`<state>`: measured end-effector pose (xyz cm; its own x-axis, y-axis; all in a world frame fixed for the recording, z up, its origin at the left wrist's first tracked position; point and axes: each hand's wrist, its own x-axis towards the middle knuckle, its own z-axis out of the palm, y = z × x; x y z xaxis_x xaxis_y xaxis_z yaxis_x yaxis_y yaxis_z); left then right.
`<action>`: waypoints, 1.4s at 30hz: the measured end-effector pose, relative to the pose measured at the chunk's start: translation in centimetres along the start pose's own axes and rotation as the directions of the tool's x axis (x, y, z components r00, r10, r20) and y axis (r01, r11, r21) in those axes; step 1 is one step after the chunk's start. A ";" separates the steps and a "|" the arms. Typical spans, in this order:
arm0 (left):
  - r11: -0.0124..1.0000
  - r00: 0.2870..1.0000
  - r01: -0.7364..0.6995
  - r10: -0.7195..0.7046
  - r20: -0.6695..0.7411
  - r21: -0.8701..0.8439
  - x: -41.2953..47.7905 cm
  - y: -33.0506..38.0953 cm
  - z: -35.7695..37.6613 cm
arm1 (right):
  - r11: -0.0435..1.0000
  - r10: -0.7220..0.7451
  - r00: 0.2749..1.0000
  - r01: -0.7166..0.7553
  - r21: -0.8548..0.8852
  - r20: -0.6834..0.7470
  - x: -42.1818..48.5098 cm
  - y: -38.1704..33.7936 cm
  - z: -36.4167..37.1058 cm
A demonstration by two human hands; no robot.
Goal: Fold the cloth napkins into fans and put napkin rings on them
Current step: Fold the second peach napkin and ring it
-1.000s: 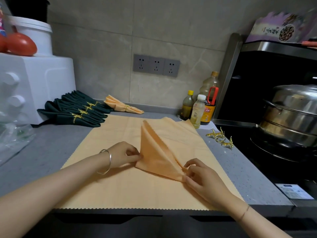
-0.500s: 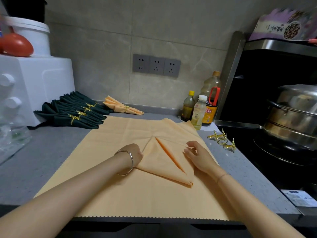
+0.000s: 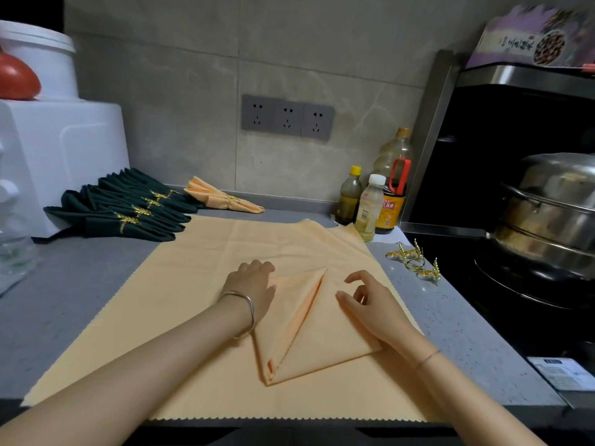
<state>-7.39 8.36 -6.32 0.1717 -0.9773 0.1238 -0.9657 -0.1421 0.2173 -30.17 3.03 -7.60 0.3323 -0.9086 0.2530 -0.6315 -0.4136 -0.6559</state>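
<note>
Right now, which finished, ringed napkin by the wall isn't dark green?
The peach-orange fan-folded napkin at the row's right end; the ringed napkins left of it are all dark green.

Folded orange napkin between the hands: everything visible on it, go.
The folded napkin is pale orange, matte, woven-looking cloth, folded into a flat kite-like triangle whose narrow tip points toward the person. A raised pleat runs from its far corner to that tip. It lies on a larger spread orange cloth with a zigzag edge. The left hand presses flat on its left corner; the right hand rests loosely at its right edge. No ring is on it.
</note>
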 end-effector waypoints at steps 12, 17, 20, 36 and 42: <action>0.999 0.957 -0.036 0.031 0.287 0.013 -7.4 3.5 2.1 | 0.972 0.056 0.988 -0.020 0.235 -0.144 1.6 -0.6 2.4; 0.998 0.963 -0.047 0.033 0.268 0.045 -7.4 3.6 2.3 | 0.993 0.051 0.982 -0.030 0.116 -0.183 1.5 -0.5 2.8; 0.997 0.967 -0.049 0.032 0.252 0.063 -7.4 3.7 2.2 | 0.997 0.056 0.983 -0.045 0.064 -0.176 1.6 -0.5 2.8; 0.999 0.984 -0.043 0.042 0.174 0.001 -6.6 3.3 2.6 | 0.862 -0.086 0.888 0.294 -0.413 0.453 2.0 -0.7 2.9; 0.999 0.989 -0.043 0.043 0.140 -0.006 -6.8 3.2 3.1 | 0.875 0.004 0.921 0.185 -0.446 0.390 4.0 0.6 3.0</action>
<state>-12.30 14.08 -9.49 0.1008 -0.9949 -0.0041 -0.9710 -0.0993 0.2173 -27.12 -0.69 -9.15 0.5765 -0.8157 -0.0473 -0.8042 -0.5561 -0.2100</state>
